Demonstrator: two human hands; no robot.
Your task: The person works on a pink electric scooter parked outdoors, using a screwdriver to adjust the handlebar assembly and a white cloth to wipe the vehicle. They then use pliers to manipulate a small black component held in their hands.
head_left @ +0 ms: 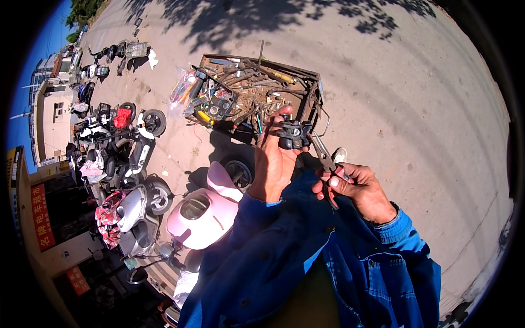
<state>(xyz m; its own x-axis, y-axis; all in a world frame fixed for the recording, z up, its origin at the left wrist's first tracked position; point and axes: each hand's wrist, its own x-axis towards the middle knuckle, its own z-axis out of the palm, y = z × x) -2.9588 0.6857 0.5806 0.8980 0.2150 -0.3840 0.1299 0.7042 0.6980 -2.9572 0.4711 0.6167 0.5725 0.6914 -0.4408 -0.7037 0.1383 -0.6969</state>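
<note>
The setting is outdoors: a broad stretch of pale paved ground (pixel 415 109) in strong sun, with tree shadow across its far part. On it sits an open tool crate (pixel 257 93), crammed with wrenches, screwdrivers and other metal bits too tangled to tell apart. Left of the crate, parked scooters (pixel 126 142) stand in a row, and nearer than the crate a pink scooter (pixel 205 210) shows its rear body and a wheel. Further left of the crate, low buildings and a strip of blue sky bend along the rim.

Just in front of the crate, the left hand (pixel 276 158) is closed around a small black part (pixel 292 134), held up at chest height; its exact shape is hard to make out. The right hand (pixel 361 188), right of and nearer than the crate, grips red-handled pliers (pixel 327 164), whose metal nose reaches up to the black part. Whether the nose actually touches it cannot be told.

Blue sleeves (pixel 306 257) cover both forearms and hide the ground beneath. The picture's corners are black.
</note>
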